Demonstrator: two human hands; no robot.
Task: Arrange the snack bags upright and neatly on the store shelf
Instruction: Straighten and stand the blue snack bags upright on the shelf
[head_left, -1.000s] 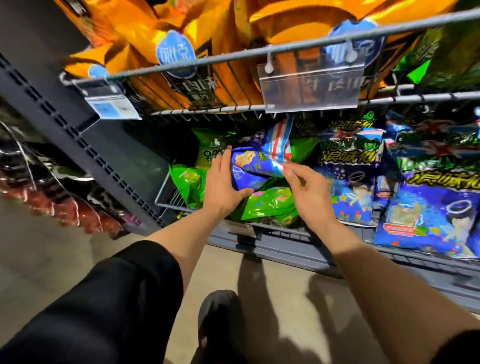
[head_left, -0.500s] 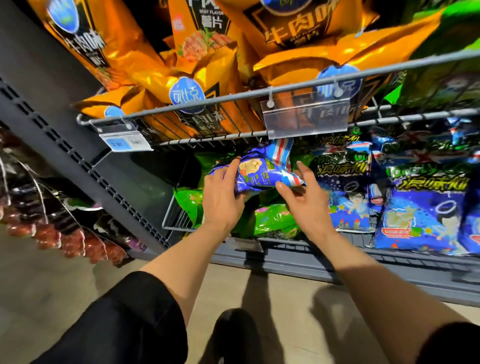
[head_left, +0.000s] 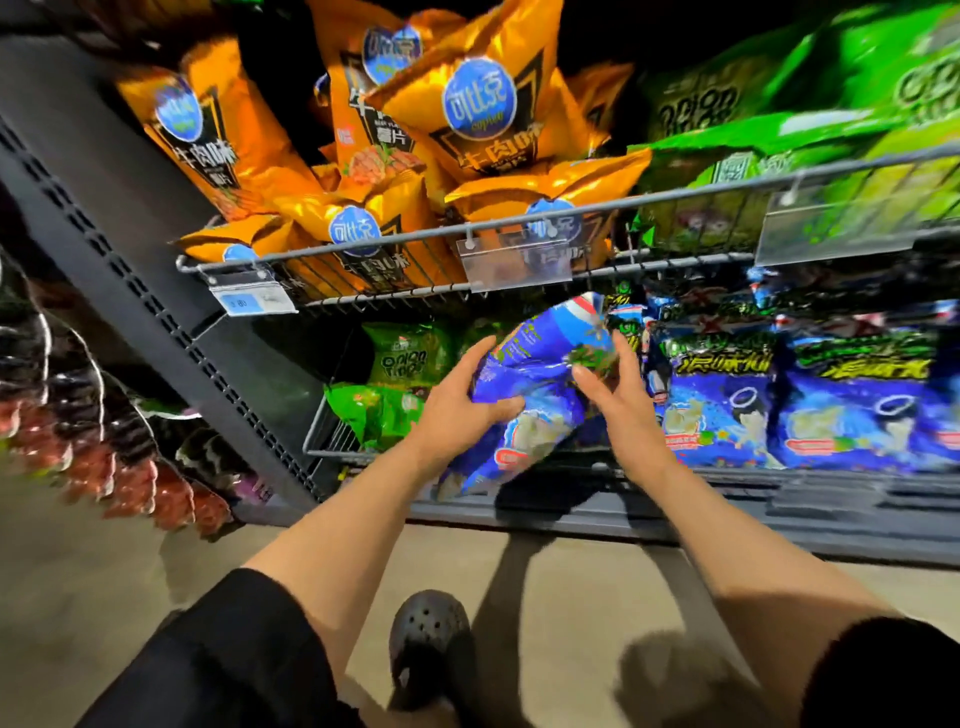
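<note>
Before the lower wire shelf (head_left: 332, 441), a blue snack bag (head_left: 524, 395) hangs tilted, top toward one o'clock. Left hand (head_left: 457, 400) grips its left side; right hand (head_left: 613, 395) pinches its upper right. Green bags (head_left: 384, 410) lie at nine o'clock.

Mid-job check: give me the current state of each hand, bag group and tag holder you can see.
left hand: gripping blue bag
right hand: on blue bag's upper part
blue bag: held, tilted, off shelf
green bags: lying slumped
shelved blue bags: upright in row
orange bags: leaning, jumbled
clear tag holder: empty
</note>
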